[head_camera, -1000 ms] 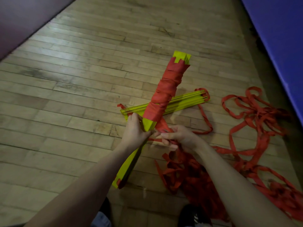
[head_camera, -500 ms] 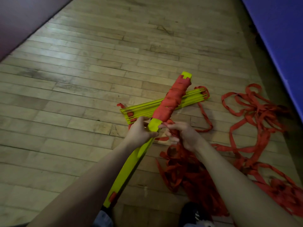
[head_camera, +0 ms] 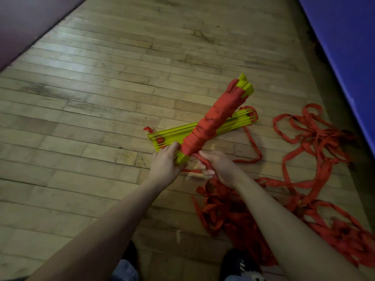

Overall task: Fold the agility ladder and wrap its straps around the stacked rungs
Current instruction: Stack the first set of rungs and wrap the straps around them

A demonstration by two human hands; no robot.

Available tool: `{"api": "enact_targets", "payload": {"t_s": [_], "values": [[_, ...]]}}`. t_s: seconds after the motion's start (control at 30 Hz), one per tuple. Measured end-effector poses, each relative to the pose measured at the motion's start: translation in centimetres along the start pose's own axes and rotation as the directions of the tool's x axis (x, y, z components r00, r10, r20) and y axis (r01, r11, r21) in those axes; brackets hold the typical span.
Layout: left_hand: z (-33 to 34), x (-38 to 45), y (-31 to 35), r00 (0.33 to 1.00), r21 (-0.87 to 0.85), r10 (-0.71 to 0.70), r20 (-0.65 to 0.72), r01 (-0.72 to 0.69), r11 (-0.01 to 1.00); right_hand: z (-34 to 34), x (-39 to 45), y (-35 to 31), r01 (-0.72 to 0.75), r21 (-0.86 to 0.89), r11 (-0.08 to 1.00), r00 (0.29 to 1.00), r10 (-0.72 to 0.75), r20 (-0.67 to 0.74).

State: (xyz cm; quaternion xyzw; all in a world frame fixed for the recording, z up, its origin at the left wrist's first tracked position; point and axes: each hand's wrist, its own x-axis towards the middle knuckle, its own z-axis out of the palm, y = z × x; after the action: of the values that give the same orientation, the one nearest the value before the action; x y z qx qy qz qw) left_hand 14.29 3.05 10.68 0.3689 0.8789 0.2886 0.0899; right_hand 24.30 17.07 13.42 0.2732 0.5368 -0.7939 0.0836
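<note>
Shoes: dark pair point(head_camera: 240, 262) at the near edge.
Loose straps: red heap point(head_camera: 233, 211) on the wooden floor point(head_camera: 81, 98), near right, trailing far right.
Left hand point(head_camera: 166, 165): fingers curled round the near yellow end of the wrapped bundle.
Right hand point(head_camera: 218, 166): pinches a red strap point(head_camera: 205, 161) just below that end.
Wrapped bundle point(head_camera: 211, 120): held tilted, far end up-right, red windings over most of it.
Second stack point(head_camera: 203, 128): yellow rungs flat on the floor beneath it, crossing.
Blue mat point(head_camera: 349, 47): far right.

A: What is the left hand point(head_camera: 165, 164) doing?
B: It is gripping the near end of the wrapped rung bundle point(head_camera: 211, 120), which is tilting up and away to the right.
A: And the right hand point(head_camera: 218, 166)?
B: It is holding a red strap point(head_camera: 205, 162) just beside that end, with loose straps point(head_camera: 304, 179) lying on the wooden floor point(head_camera: 91, 98) to the right.
</note>
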Motion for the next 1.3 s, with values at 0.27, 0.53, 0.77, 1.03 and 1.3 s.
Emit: {"api": "enact_targets", "payload": {"t_s": [0.27,0.53,0.77,1.03,1.3], "values": [[-0.9,0.6,-0.3,0.909,-0.46,0.02,0.416,0.192,0.867,-1.6,-0.6,0.4,-0.083,0.084,0.993,0.993,0.089,-0.075],[-0.5,1.2,0.7,0.931,-0.602,-0.195,0.309,0.35,0.718,-1.2,-0.9,-0.8,-0.107,0.035,0.994,0.994,0.107,0.014],[0.1,0.6,0.6,0.987,-0.293,-0.075,0.139,0.114,0.949,-1.4,-0.3,0.6,0.021,-0.369,0.929,0.994,-0.059,-0.091],[0.2,0.5,0.1,0.966,-0.357,0.006,0.257,0.089,0.93,-1.1,-0.7,0.2,0.1,-0.215,0.971,0.982,-0.132,-0.137],[0.5,0.5,-0.9,0.96,-0.44,-0.127,0.25,0.23,0.868,-1.6,-0.4,-0.1,0.038,-0.284,0.958,0.998,-0.051,-0.039]]}}
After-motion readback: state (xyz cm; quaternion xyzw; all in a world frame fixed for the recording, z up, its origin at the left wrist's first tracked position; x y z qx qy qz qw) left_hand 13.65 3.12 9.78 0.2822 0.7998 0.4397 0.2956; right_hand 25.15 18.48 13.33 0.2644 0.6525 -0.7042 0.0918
